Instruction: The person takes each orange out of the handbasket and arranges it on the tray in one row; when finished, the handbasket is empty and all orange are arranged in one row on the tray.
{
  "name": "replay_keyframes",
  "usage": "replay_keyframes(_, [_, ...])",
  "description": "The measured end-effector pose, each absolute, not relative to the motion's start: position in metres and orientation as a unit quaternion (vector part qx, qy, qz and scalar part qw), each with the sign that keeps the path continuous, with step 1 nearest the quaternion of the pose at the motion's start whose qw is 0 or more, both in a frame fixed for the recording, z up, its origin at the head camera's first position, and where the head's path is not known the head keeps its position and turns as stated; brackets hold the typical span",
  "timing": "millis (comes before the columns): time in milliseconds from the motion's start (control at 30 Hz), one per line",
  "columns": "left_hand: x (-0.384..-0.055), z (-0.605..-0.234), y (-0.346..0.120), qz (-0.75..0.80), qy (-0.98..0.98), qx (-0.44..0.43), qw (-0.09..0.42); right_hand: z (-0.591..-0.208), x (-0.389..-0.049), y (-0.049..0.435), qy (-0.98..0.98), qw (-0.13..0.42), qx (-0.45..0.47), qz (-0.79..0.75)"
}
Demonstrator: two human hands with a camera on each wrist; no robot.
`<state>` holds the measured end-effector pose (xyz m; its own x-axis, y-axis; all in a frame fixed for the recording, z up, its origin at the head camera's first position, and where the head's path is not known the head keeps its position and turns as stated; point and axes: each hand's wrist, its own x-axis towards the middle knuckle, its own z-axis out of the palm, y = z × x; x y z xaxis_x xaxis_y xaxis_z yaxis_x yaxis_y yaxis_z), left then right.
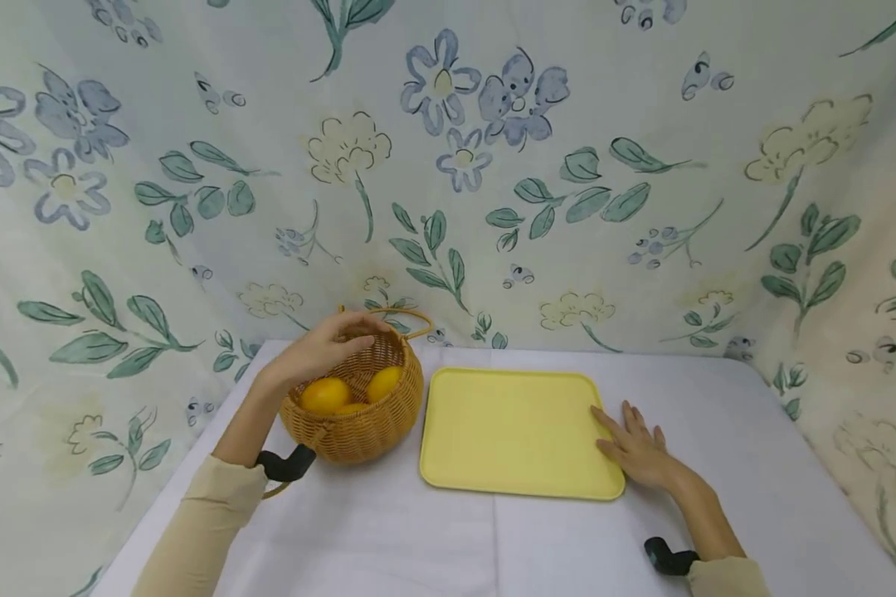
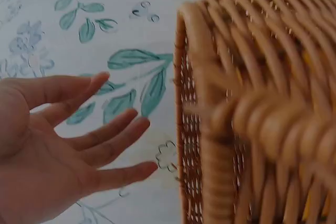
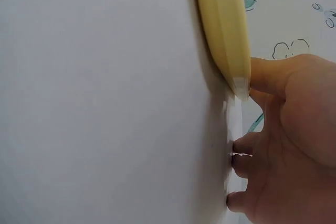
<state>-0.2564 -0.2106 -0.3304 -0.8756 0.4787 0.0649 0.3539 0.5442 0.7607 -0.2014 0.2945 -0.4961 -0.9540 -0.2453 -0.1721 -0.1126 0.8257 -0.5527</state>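
A round wicker basket [image 1: 381,427] stands on the left of the table with several yellow-orange fruits [image 1: 324,395] inside. Over its back left rim hovers my left hand [image 1: 332,344], fingers loosely spread and holding nothing. In the left wrist view, a gap separates that hand [image 2: 68,145] from the basket's woven rim [image 2: 210,129]. My right hand [image 1: 638,448] lies at the right side of a yellow tray [image 1: 515,431], its thumb and forefinger touching the tray's edge. The right wrist view shows the other fingers of this hand [image 3: 289,129] resting on the table beside the tray edge [image 3: 226,30].
A white cloth covers the table [image 1: 388,531]. The basket's thin handle [image 1: 418,319] leans behind it, close to the floral curtain [image 1: 448,207] that hangs along the back and sides. The tray's bare surface lies right of the basket.
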Motion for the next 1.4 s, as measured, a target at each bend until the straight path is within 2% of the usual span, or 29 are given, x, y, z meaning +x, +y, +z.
replay_keyframes(367, [-0.321,-0.356,-0.250,0.391,0.834,0.256,0.294,-0.502,-0.198,0.301,0.945,0.112,-0.098,-0.290])
replay_keyframes(533, [-0.337,-0.355,-0.256,0.340,0.818,0.248,0.391,-0.502,-0.199,0.302,0.945,0.121,-0.093,-0.290])
replay_keyframes(633, [-0.344,-0.347,-0.259,0.310,0.810,0.248,0.432,-0.502,-0.200,0.302,0.946,0.119,-0.088,-0.289])
replay_keyframes(833, [-0.356,-0.335,-0.255,0.309,0.798,0.234,0.461,-0.507,-0.200,0.300,0.945,0.113,-0.082,-0.296])
replay_keyframes(1000, [-0.368,-0.333,-0.245,0.315,0.795,0.225,0.466,-0.506,-0.199,0.298,0.943,0.112,-0.086,-0.300])
replay_keyframes(1233, [-0.378,-0.345,-0.230,0.331,0.792,0.202,0.471,-0.505,-0.200,0.297,0.944,0.111,-0.089,-0.296])
replay_keyframes(1400, [-0.382,-0.359,-0.231,0.349,0.775,0.177,0.496,-0.503,-0.201,0.296,0.945,0.111,-0.088,-0.295])
